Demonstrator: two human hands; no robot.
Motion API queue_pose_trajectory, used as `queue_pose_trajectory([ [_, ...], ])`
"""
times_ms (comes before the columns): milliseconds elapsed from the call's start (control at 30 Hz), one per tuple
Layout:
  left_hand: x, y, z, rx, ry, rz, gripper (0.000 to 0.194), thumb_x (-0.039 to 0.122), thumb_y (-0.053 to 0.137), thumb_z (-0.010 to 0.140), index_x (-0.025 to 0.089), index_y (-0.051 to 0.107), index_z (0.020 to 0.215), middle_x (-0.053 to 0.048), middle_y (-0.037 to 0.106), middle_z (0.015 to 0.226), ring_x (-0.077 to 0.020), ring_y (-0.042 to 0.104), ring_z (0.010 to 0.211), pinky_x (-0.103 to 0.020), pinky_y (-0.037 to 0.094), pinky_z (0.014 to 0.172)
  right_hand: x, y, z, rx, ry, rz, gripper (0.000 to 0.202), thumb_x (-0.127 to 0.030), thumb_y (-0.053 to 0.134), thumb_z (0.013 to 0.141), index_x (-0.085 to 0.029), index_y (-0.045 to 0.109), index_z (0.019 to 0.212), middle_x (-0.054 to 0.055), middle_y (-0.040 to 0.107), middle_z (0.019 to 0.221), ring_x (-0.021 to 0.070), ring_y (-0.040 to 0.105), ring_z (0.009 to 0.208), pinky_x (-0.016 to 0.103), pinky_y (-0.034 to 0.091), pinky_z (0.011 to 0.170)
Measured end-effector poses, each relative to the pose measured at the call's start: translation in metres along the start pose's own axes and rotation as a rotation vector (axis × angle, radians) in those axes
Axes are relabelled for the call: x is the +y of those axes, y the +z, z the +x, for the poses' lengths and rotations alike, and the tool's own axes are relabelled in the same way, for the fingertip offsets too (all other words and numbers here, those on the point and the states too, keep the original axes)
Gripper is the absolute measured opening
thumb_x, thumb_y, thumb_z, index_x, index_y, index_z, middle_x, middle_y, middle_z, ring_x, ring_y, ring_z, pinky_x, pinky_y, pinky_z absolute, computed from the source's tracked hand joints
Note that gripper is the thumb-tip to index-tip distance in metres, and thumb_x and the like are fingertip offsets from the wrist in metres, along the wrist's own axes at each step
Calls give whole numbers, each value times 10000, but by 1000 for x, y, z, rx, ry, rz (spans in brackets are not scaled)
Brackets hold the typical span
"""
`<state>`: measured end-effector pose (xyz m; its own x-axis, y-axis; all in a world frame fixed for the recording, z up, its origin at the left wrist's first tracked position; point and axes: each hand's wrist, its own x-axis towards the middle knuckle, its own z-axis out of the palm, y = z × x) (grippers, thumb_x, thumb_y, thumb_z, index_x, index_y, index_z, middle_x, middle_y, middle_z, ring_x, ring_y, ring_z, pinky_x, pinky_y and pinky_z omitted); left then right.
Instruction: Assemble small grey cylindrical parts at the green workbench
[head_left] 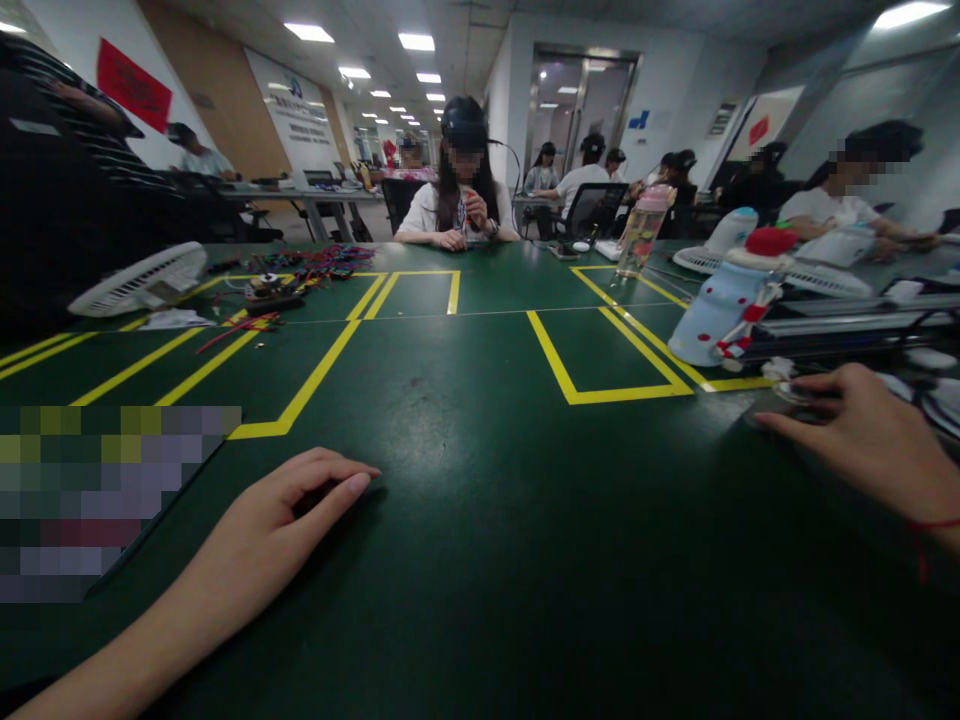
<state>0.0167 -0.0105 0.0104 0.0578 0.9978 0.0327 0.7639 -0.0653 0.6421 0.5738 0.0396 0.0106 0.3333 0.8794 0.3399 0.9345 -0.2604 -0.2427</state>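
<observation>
My left hand (296, 515) rests low over the green table (450, 560), left of the middle. Its thumb and fingers come together at the tips, and nothing shows between them. At the right, my right hand (862, 430) has its thumb and fingers around a small clear object with a white top (784, 380); its exact kind is too blurred to tell. Just beyond that hand stands a light-blue snowman-shaped bottle (709, 310) with a red top, tilted in the view.
Yellow tape (630, 395) marks outlines on the table. Tangled wires (315, 262) and a white fan (142, 280) lie at the far left. A pink-capped clear bottle (643, 235) and metal rails (847, 325) are at the right. A person (457, 200) sits opposite.
</observation>
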Motion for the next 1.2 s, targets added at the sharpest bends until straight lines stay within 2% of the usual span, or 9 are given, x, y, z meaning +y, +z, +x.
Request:
queue_pose_trajectory([
  [167, 1, 1, 0, -27, -2, 2, 324, 558, 542, 923, 299, 729, 976, 16, 738, 1066, -248, 665, 1027, -331, 506, 904, -9, -2, -4, 51, -13, -83, 493, -504, 708, 742, -173, 540, 1067, 152, 645, 1131, 278, 645, 961, 367, 484, 740],
  [300, -7, 4, 4, -52, 32, 20, 355, 577, 526, 925, 292, 731, 980, -11, 734, 1069, -256, 666, 1019, -357, 515, 892, -61, 1, -33, 122, -254, 187, 440, -401, 713, 784, -183, 527, 1119, 157, 611, 1187, 252, 644, 1025, 350, 534, 806],
  [467, -19, 5, 7, -35, 53, 38, 353, 580, 557, 906, 299, 740, 1017, -19, 733, 1096, -242, 674, 1017, -335, 519, 883, -166, 9, -93, -190, -791, 698, 373, -281, 700, 820, -239, 487, 1123, 78, 595, 1241, 179, 638, 1075, 325, 574, 881],
  [600, -23, 4, 7, -31, 70, 40, 372, 590, 540, 911, 290, 733, 1019, -30, 726, 1099, -247, 664, 1020, -352, 511, 888, -212, 17, -120, -377, -966, 786, 352, -197, 673, 828, -233, 464, 1110, 62, 594, 1242, 132, 638, 1045, 276, 566, 870],
  [733, -25, 4, 9, -41, 86, 41, 362, 587, 537, 916, 292, 727, 1005, -20, 714, 1091, -244, 655, 1022, -358, 493, 903, -212, 29, -125, -391, -997, 842, 417, -171, 659, 833, -247, 444, 1182, 58, 570, 1289, 131, 611, 1116, 285, 545, 921],
  [867, -11, 10, 9, -36, 130, 38, 338, 549, 552, 926, 298, 709, 1088, -33, 687, 1122, -244, 638, 1020, -354, 502, 864, -207, 35, -126, -476, -833, 897, 629, -266, 747, 788, -287, 377, 1295, 50, 575, 1282, 140, 619, 1113, 315, 550, 945],
  [933, 8, 18, 9, -60, 201, 14, 310, 500, 551, 944, 313, 686, 1151, -32, 664, 1128, -225, 635, 982, -332, 512, 810, -209, 36, -126, -521, -742, 969, 718, -286, 776, 762, -284, 312, 1310, 47, 599, 1239, 132, 636, 1083, 314, 556, 941],
  [1067, 62, 37, 9, -113, 374, -112, 250, 393, 581, 946, 331, 690, 1162, -13, 641, 1077, -189, 619, 966, -323, 505, 851, -212, 36, -126, -566, -719, 1027, 635, -254, 763, 775, -263, 319, 1229, 25, 643, 1140, 111, 652, 1049, 286, 553, 930],
  [1200, 98, 43, 14, -125, 403, -231, 128, 327, 660, 890, 300, 773, 943, -4, 636, 984, -179, 620, 936, -306, 493, 824, -212, 36, -126, -557, -711, 1007, 562, -268, 747, 783, -244, 368, 1197, 25, 651, 1106, 105, 657, 992, 258, 558, 854],
])
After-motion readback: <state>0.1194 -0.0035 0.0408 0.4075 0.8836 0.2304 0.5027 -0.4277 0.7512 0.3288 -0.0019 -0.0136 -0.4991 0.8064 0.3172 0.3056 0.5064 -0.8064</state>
